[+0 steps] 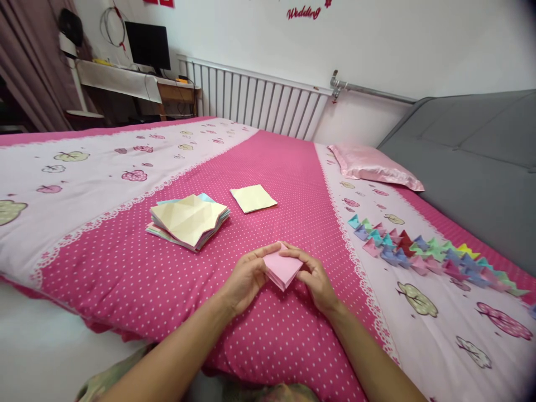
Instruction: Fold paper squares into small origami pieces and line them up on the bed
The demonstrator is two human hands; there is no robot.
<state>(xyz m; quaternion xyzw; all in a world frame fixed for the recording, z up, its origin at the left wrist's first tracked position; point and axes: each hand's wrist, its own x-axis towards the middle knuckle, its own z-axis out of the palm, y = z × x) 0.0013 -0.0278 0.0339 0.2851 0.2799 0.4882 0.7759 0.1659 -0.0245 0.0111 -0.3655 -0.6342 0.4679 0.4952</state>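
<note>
Both my hands hold a folded pink paper (282,269) just above the pink dotted bedspread (268,184). My left hand (247,277) pinches its left edge, fingers closed on it. My right hand (315,276) grips its right side, fingers curled over the top edge. A stack of creased coloured papers (188,221), a pale yellow sheet on top, lies to the left beyond my hands. A single folded yellow square (253,198) lies farther back near the middle.
Rows of several small folded paper shapes in many colours (422,250) lie on the bed to the right. A pink pillow (372,166) and grey headboard (473,162) are at the right. A radiator (255,103) and desk with monitor (146,47) stand behind.
</note>
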